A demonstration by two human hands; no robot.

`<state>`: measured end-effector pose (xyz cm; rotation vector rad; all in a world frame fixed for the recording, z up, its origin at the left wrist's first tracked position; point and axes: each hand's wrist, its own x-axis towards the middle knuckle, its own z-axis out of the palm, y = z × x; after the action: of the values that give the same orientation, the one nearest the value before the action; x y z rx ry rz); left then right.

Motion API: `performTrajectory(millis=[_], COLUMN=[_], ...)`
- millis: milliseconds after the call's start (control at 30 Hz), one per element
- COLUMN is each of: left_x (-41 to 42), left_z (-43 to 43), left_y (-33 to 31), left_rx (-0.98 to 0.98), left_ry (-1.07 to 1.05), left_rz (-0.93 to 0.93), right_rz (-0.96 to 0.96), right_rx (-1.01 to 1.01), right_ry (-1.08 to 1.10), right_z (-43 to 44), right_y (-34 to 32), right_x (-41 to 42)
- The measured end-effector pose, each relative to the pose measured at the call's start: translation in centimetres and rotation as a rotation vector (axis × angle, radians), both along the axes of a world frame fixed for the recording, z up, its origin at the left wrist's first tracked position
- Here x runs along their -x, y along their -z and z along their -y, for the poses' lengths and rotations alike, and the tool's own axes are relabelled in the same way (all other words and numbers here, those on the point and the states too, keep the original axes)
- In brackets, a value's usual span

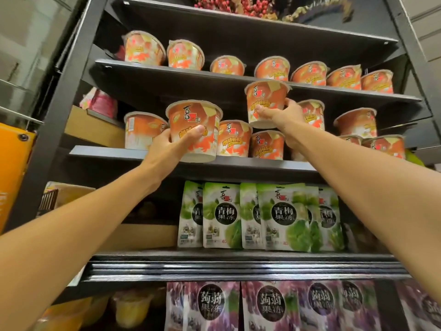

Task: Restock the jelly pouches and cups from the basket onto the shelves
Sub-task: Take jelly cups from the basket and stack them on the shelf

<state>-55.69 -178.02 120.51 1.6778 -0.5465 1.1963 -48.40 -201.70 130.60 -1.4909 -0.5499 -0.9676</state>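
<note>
We are holding two orange-and-white plastic jelly cups with sealed lids up at the black metal shelving. Our left hand (167, 144) is gripping the left cup (194, 130) low on its body, thumb laid across the printed front; the other fingers are wrapping behind it, out of sight. This cup is hovering just over the front edge of the middle shelf (107, 151), in front of the row already standing there. Our right hand (284, 115) is pinching the right cup (266, 103) between the thumb on the front and fingers curled round its far side. It is raised higher, above the middle row and level with the lip of the upper shelf (167, 68).

Both cups are standing upright, long axis near vertical, wide lidded mouth up, narrow base down, labels facing us. The right one is leaning slightly.

To do this well, we are judging that each base should land flat in an open gap, label forward. We should slide each cup back gently so that the neighbours are not getting knocked over. Stacking the right cup on a lid below is looking less steady than a bare spot.
</note>
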Motion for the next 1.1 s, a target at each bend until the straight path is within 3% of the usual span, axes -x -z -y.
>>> performTrajectory(millis=[400, 467, 533, 600, 633, 733, 933, 1100], left_x=[0.0, 0.1, 0.3, 0.6, 0.8, 1.6, 2.7, 2.3], left_z=[-0.5, -0.5, -0.4, -0.2, 0.0, 0.8, 4.1, 6.5], left_y=[0.3, 0.2, 0.2, 0.1, 0.1, -0.8, -6.4, -10.5], left_rx=[-0.051, -0.049, -0.051, -0.037, -0.024, 0.014, 0.023, -0.001], left_ry=[0.001, 0.007, 0.014, 0.019, 0.015, 0.003, -0.004, -0.195], left_rz=[-0.007, -0.015, -0.032, -0.035, -0.024, 0.026, 0.059, 0.045], right_rz=[-0.176, -0.061, 0.234, 0.473, 0.506, 0.471, 0.428, 0.388], right_rx=[0.277, 0.22, 0.123, 0.086, 0.139, 0.377, 0.477, 0.537], right_ry=[0.424, 0.495, 0.587, 0.564, 0.524, 0.504, 0.548, 0.543], right_z=[-2.3, -2.3, -2.0, -1.8, -1.6, -0.9, -0.9, -0.5], right_y=[-1.4, 0.0, 2.1, 4.6, 5.6, 7.6, 8.4, 8.5], right_x=[-3.5, -3.4, -3.4, -3.3, -3.3, -3.6, -3.7, -3.8])
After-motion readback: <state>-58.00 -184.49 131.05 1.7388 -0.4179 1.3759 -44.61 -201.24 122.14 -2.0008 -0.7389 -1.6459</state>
